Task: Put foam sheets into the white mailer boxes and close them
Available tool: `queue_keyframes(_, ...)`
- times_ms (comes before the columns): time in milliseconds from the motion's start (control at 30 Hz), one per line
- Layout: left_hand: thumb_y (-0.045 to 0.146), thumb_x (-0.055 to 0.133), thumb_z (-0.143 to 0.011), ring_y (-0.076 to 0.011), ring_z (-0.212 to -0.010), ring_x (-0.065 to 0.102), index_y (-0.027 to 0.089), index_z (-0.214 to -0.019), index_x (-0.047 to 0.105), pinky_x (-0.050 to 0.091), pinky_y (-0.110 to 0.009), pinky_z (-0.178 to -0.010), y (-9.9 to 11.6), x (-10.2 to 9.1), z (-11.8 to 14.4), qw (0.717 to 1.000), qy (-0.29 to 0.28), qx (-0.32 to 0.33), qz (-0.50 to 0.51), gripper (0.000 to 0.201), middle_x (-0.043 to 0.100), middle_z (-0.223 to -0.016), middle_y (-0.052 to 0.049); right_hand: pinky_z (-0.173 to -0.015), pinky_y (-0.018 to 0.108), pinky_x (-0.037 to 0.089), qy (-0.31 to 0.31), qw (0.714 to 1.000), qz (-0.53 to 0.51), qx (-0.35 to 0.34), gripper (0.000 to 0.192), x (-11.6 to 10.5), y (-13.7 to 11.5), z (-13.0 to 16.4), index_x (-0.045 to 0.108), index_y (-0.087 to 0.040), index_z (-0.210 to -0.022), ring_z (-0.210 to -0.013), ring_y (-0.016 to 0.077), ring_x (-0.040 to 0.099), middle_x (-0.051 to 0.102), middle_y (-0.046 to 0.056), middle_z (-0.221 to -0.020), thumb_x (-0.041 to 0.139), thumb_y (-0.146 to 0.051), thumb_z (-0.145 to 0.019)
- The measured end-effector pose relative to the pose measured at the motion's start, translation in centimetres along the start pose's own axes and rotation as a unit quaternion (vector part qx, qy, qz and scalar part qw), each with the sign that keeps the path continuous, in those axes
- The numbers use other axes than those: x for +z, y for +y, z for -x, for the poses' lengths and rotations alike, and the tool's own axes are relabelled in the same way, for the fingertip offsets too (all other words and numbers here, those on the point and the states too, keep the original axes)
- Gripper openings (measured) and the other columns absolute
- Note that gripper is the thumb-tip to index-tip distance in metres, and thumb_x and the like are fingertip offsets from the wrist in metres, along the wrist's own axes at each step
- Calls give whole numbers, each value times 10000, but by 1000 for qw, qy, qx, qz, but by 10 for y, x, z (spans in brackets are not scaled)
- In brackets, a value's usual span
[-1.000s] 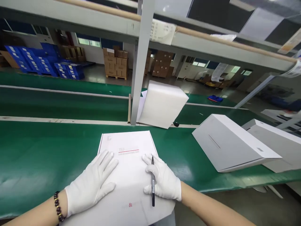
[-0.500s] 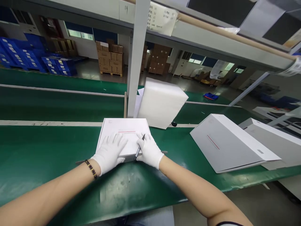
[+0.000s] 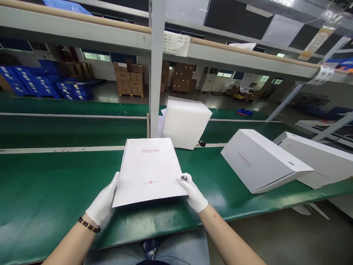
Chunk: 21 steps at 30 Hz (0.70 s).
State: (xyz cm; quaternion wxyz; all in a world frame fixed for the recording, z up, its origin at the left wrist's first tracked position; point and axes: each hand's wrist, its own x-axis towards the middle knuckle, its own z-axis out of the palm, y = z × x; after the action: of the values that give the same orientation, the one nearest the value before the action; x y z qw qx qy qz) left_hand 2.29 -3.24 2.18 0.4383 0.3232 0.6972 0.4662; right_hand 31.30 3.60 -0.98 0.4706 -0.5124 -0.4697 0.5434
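Note:
A flat white box (image 3: 150,162) lies before me on the green bench. Its top carries a thin red line and faint print with a red "&" near the front edge. The panel's front edge reaches toward me and seems slightly off the bench. My left hand (image 3: 103,202), in a white glove, holds the box's left side with the fingers along the edge; some fingers are hidden. At the right front corner, my gloved right hand (image 3: 194,193) has curled fingers around a pen (image 3: 184,178), of which only a dark end shows, and touches the box's edge.
A tall foam-wrapped white block (image 3: 186,123) stands behind the box beside a grey post (image 3: 157,73). Two larger white boxes, one nearer (image 3: 256,162) and one farther (image 3: 314,158), lean at the right. A shelf beam (image 3: 234,55) crosses overhead. Brown cartons (image 3: 129,79) are stacked beyond.
Both hands have moved apart from the top of the box to its two sides. The box's top panel now extends farther toward me, showing the "&" print. The view has tilted.

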Motion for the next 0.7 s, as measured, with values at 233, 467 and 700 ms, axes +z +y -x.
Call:
queue_keyframes(233, 462, 580, -828, -260, -1353, 462, 176, -1359, 506, 286, -389, -1189, -19, 13, -21, 997, -29, 66, -11, 608, 557, -1406, -106, -763, 346, 497, 44, 994, 98, -8, 430, 10, 12, -6, 447, -238, -887, -773, 185, 584, 589, -12, -790, 639, -554, -670)
queue_keyframes(467, 524, 706, -684, -381, -1345, 439, 114, -1516, 250, 356, -511, -1115, -19, 32, -36, 951, 177, 143, -210, 1034, 434, -1485, -210, -808, 386, 527, 112, 971, 176, -119, 546, 29, 25, -33, 381, -238, -928, -1008, 250, 630, 576, 197, -1261, 721, -504, -594)
queue_keyframes(700, 330, 596, -853, -439, -1375, 355, 172, -1236, 653, 178, -661, -1128, 33, 61, -31, 729, 39, 424, -536, 419, 583, -1358, -166, -1006, 612, 380, 14, 777, 509, -369, 494, 72, -17, -42, 547, -136, -1141, -1212, 403, 466, 546, 252, -1291, 704, -373, -738)
